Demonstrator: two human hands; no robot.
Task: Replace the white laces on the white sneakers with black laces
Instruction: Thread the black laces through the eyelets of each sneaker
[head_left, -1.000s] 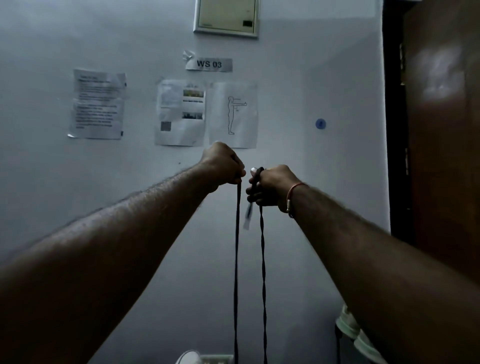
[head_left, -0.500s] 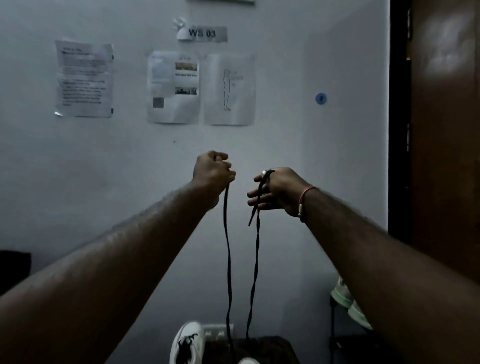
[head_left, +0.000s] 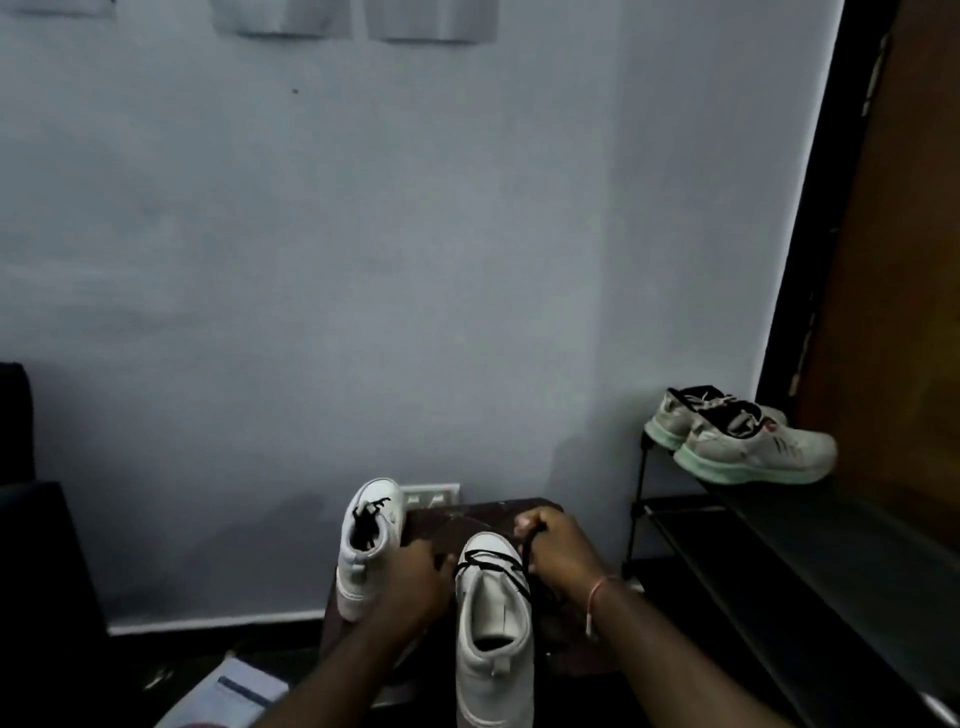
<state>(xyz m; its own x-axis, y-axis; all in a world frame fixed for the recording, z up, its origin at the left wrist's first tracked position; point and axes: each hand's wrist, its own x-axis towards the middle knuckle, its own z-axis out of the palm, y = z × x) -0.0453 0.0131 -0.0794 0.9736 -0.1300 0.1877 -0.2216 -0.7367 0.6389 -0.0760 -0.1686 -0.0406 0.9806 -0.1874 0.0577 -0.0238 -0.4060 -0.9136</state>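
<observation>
Two white sneakers stand on a dark brown stool (head_left: 467, 519). The near sneaker (head_left: 493, 639) points away from me, with a black lace (head_left: 488, 564) crossed over its front. My right hand (head_left: 556, 551) grips the black lace at the sneaker's right side. My left hand (head_left: 415, 577) sits at the sneaker's left side, fingers curled near the lace; what it holds is hidden. The second white sneaker (head_left: 366, 545) stands to the left, black lace showing at its opening.
A black shoe rack (head_left: 779, 545) on the right carries a pair of pale green-soled trainers (head_left: 748, 441). A brown door (head_left: 893, 312) rises behind it. A wall socket (head_left: 431, 493) sits behind the stool. Papers (head_left: 234, 696) lie at bottom left; a dark chair (head_left: 31, 519) stands far left.
Both hands came down from chest height, where they held the lace ends up taut, to the near sneaker on the stool. The view tilted down from the wall posters.
</observation>
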